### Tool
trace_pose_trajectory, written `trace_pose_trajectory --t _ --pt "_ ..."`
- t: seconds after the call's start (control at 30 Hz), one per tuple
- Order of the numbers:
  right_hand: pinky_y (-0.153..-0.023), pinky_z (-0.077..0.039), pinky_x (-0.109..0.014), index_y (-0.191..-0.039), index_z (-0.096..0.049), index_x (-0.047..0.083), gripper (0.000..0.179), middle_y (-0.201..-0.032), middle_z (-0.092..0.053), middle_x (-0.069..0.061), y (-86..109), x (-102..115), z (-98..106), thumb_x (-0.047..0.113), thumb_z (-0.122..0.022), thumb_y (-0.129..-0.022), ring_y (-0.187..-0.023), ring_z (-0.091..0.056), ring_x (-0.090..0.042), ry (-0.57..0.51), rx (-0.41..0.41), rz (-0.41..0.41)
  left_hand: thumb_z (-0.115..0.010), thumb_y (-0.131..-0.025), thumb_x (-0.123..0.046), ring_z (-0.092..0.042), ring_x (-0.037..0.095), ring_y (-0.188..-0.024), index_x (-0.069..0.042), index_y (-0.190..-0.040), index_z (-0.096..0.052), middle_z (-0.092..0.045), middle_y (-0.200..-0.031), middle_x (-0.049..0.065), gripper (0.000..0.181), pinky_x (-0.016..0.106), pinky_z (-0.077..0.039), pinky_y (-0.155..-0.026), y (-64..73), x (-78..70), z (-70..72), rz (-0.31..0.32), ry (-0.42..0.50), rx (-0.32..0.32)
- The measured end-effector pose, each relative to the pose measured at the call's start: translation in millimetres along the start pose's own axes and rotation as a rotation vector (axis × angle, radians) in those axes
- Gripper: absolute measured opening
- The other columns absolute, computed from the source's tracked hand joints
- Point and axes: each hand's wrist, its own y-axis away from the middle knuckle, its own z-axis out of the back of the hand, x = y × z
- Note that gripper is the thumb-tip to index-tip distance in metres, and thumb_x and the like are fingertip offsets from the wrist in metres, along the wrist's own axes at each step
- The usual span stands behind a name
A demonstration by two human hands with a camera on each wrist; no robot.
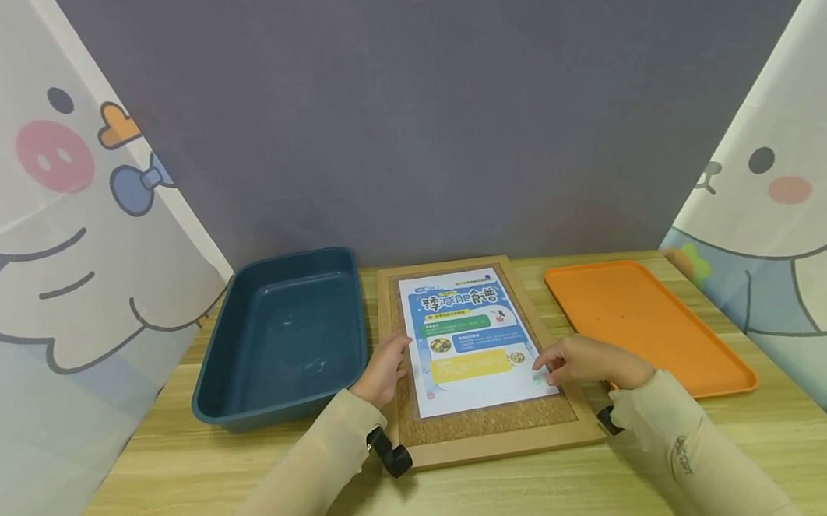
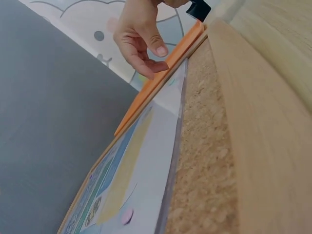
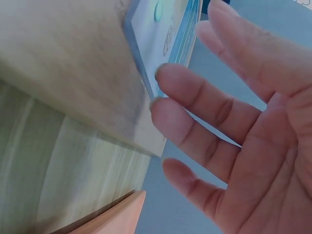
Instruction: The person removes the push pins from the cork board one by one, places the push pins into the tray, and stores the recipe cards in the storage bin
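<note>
So leftmost there's a deep dark-teal plastic tray (image 1: 287, 335), just beside the wood-framed corkboard (image 1: 492, 425). Left hand (image 1: 383, 369) is right at the printed poster's (image 1: 473, 344) left edge, fingers bent; can't tell if they're pinching it. The poster lies flat on the cork, long axis running away from the person, stretching rightward and forward from those fingertips. Right hand (image 1: 583, 360) hangs by its lower right edge, fingers loosely bent and apart, holding nothing. Left looks a touch nearer. I'd guess the frame could crowd the fingers. Farthest right: a shallow orange tray (image 1: 648, 323).
</note>
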Motion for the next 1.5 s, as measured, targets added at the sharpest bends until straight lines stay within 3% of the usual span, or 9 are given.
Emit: trace_pose_trajectory --t 0.13,0.23,0.5,0.6,0.7,0.9,1.17,1.37,1.5 --pt "-0.057 -0.041 -0.021 -0.102 -0.070 -0.001 0.019 -0.071 -0.053 0.011 -0.7 0.1 -0.3 0.008 -0.070 -0.085 -0.064 -0.042 -0.001 0.009 0.002 -0.004 -0.041 -0.098 -0.017 -0.043 0.037 -0.110 0.003 -0.150 -0.017 -0.034 -0.138 0.025 0.060 0.045 -0.037 -0.092 0.3 -1.1 0.5 0.045 -0.015 -0.041" --pt "-0.057 -0.040 -0.020 -0.101 -0.070 -0.001 0.018 -0.071 -0.052 0.011 -0.5 -1.6 -0.7 0.008 -0.070 -0.085 -0.063 -0.041 -0.001 0.024 -0.001 0.002 -0.042 -0.097 -0.019 -0.037 0.028 -0.086 -0.002 -0.150 -0.020 -0.037 -0.129 0.021 0.060 0.041 -0.035 -0.078 1.0 -3.2 0.2 0.093 -0.025 -0.063" --pt "-0.056 -0.038 -0.021 -0.101 -0.070 0.000 0.017 -0.068 -0.048 0.012 -1.0 -4.8 -2.2 0.008 -0.069 -0.086 -0.061 -0.039 -0.001 0.025 -0.012 0.001 -0.044 -0.094 -0.017 -0.022 0.046 -0.131 -0.001 -0.149 -0.022 -0.018 -0.150 0.023 0.061 0.065 -0.031 -0.100 4.6 -7.2 -2.0 0.153 -0.049 -0.029" --pt "-0.056 -0.037 -0.021 -0.101 -0.070 0.000 0.017 -0.068 -0.046 0.011 -2.0 -5.2 -2.9 0.009 -0.069 -0.086 -0.061 -0.039 -0.001 0.019 -0.008 0.002 -0.044 -0.095 -0.018 -0.037 0.038 -0.109 -0.001 -0.146 -0.030 -0.034 -0.132 0.021 0.056 0.056 -0.040 -0.090 4.1 -6.2 -1.7 0.151 -0.077 -0.031" --pt "-0.056 -0.037 -0.021 -0.100 -0.070 0.000 0.017 -0.067 -0.046 0.011 -3.2 -6.5 -4.3 0.008 -0.069 -0.085 -0.061 -0.039 -0.001 0.009 -0.008 0.006 -0.045 -0.094 -0.018 -0.033 0.030 -0.096 0.000 -0.144 -0.033 -0.036 -0.125 0.019 0.055 0.047 -0.042 -0.081 2.4 -3.6 -1.2 0.146 -0.097 -0.048" --pt "-0.057 -0.040 -0.022 -0.099 -0.071 0.002 0.016 -0.069 -0.050 0.011 -5.0 -6.5 -6.3 0.008 -0.070 -0.084 -0.062 -0.040 -0.001 0.023 -0.016 0.012 -0.046 -0.094 -0.011 -0.036 0.031 -0.101 0.005 -0.147 -0.022 -0.033 -0.139 0.024 0.060 0.039 -0.045 -0.077 0.6 0.4 2.0 0.123 -0.149 -0.031" --pt "-0.059 -0.043 -0.023 -0.097 -0.071 0.002 0.015 -0.072 -0.055 0.011 -6.0 -6.7 -6.3 0.007 -0.070 -0.083 -0.065 -0.042 -0.002 0.022 -0.014 0.019 -0.042 -0.091 0.000 -0.034 0.015 -0.061 0.010 -0.145 -0.023 -0.041 -0.086 0.010 0.058 0.026 -0.040 -0.057 -2.7 6.0 2.5 0.034 -0.243 0.001" --pt "-0.055 -0.040 -0.021 -0.094 -0.071 0.002 0.013 -0.068 -0.050 0.012 -7.9 -9.9 -5.8 0.005 -0.071 -0.082 -0.062 -0.040 0.001 0.043 -0.016 0.026 -0.043 -0.092 0.003 -0.036 0.016 -0.059 0.009 -0.124 -0.046 -0.041 -0.071 0.006 0.033 0.024 -0.041 -0.052 -10.6 6.2 3.3 0.052 -0.333 -0.003" --pt "-0.054 -0.040 -0.021 -0.091 -0.071 0.004 0.009 -0.067 -0.050 0.012 -9.7 -11.2 -5.3 0.004 -0.071 -0.082 -0.061 -0.040 0.001 0.027 -0.014 0.029 -0.045 -0.093 0.004 -0.038 0.016 -0.058 0.008 -0.135 -0.043 -0.046 -0.074 0.010 0.042 0.024 -0.044 -0.049 -15.7 4.6 4.2 0.076 -0.371 -0.022"
